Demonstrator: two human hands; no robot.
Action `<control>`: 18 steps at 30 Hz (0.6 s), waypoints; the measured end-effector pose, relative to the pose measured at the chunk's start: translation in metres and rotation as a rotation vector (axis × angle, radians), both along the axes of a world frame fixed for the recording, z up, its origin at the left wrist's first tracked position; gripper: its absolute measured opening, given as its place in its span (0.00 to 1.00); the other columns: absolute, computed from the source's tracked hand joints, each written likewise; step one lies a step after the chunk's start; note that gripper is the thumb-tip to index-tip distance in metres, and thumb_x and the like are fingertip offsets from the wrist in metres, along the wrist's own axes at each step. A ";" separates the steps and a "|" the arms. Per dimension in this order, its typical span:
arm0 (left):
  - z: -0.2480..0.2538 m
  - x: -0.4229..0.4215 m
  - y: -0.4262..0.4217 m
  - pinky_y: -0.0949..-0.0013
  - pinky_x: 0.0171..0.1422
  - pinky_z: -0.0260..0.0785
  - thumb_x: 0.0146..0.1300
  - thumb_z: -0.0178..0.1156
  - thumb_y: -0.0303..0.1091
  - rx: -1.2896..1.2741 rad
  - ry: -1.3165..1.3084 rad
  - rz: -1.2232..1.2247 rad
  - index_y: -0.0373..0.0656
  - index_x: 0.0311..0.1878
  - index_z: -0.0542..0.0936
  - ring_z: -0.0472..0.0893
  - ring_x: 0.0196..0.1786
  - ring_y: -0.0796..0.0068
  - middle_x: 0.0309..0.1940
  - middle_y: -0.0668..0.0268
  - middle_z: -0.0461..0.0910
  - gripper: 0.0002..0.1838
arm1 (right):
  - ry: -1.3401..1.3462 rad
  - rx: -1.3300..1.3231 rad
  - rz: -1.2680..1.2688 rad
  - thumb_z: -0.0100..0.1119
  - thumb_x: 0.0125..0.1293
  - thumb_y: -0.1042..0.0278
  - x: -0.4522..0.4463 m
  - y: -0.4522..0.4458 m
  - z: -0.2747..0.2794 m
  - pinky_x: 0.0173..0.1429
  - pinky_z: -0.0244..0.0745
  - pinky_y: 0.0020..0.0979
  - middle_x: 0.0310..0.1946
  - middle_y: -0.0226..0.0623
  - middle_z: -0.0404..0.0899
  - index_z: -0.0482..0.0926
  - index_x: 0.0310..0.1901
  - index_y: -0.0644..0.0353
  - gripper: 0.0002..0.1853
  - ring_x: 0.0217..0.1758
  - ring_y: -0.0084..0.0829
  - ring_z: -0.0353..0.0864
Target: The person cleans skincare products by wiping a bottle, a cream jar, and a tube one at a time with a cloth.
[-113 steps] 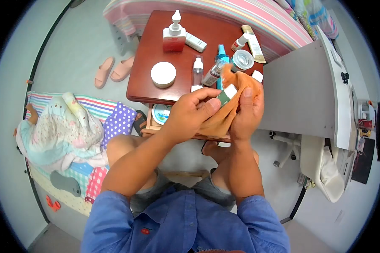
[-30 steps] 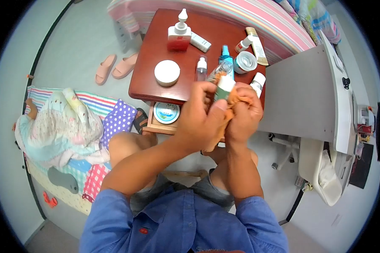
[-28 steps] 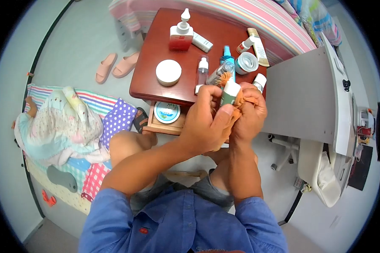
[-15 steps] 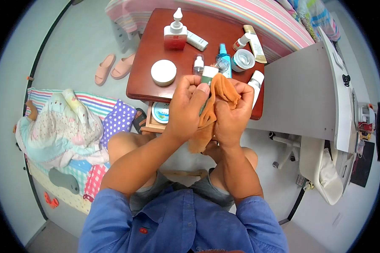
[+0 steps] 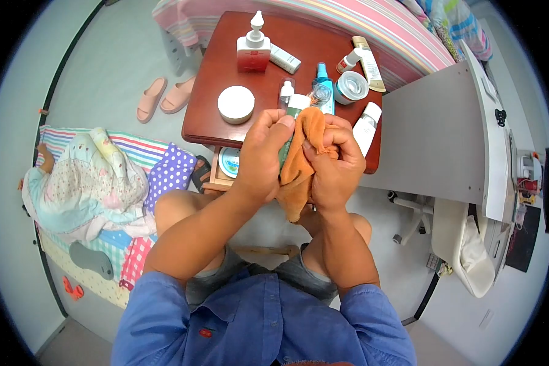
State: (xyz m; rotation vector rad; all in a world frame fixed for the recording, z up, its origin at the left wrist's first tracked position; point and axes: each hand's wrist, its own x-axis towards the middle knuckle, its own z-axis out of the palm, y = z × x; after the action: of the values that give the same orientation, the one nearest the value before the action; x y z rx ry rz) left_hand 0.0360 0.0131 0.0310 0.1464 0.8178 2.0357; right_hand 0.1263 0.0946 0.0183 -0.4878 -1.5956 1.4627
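Observation:
My left hand [image 5: 263, 152] is closed around a green bottle with a white cap [image 5: 298, 102], held upright over the near edge of the table. An orange cloth [image 5: 300, 155] is bunched in my right hand [image 5: 338, 161] and lies against the bottle's right side, its lower end hanging down. Cloth and fingers hide much of the bottle. Just beyond my hands stand a small clear bottle with a white top [image 5: 287, 91] and a blue spray bottle [image 5: 322, 85]. A white bottle [image 5: 366, 128] lies to the right of my right hand.
The red-brown table [image 5: 226, 67] also bears a pump bottle [image 5: 254, 49], a round white jar [image 5: 236, 105], a clear-lidded jar [image 5: 351, 87] and a tube [image 5: 368, 64]. Below its front edge, an open drawer [image 5: 220, 181] holds a blue-and-white round tub. Pink slippers [image 5: 151, 100] lie on the floor, left.
The cloth has shifted on the bottle, and my right fingers have changed their grip on it. More of the bottle's green side shows, and its cap has moved slightly left.

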 end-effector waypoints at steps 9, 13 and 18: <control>-0.003 -0.005 -0.001 0.71 0.55 0.75 0.79 0.53 0.37 0.013 0.049 0.043 0.39 0.54 0.71 0.79 0.47 0.80 0.45 0.63 0.78 0.11 | -0.125 0.177 -0.145 0.69 0.58 0.78 -0.011 -0.018 0.014 0.59 0.76 0.34 0.50 0.45 0.78 0.80 0.48 0.63 0.15 0.53 0.37 0.80; -0.002 -0.026 -0.008 0.71 0.53 0.76 0.80 0.52 0.38 0.006 0.090 0.121 0.41 0.54 0.72 0.79 0.45 0.79 0.43 0.63 0.77 0.11 | -0.227 0.497 -0.071 0.71 0.55 0.75 -0.011 -0.032 0.008 0.53 0.78 0.39 0.46 0.49 0.78 0.81 0.47 0.64 0.17 0.48 0.48 0.81; -0.022 -0.011 -0.007 0.74 0.48 0.71 0.80 0.50 0.37 -0.249 0.579 0.095 0.39 0.54 0.70 0.75 0.41 0.83 0.38 0.66 0.76 0.11 | -0.250 0.472 -0.191 0.70 0.59 0.74 -0.004 -0.013 0.001 0.54 0.77 0.39 0.46 0.47 0.78 0.80 0.51 0.65 0.18 0.48 0.45 0.81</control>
State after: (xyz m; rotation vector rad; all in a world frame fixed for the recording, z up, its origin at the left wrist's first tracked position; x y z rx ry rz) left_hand 0.0251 0.0059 0.0088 0.5820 1.4502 1.9775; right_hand 0.1220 0.0813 0.0197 -0.5407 -1.9588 0.8667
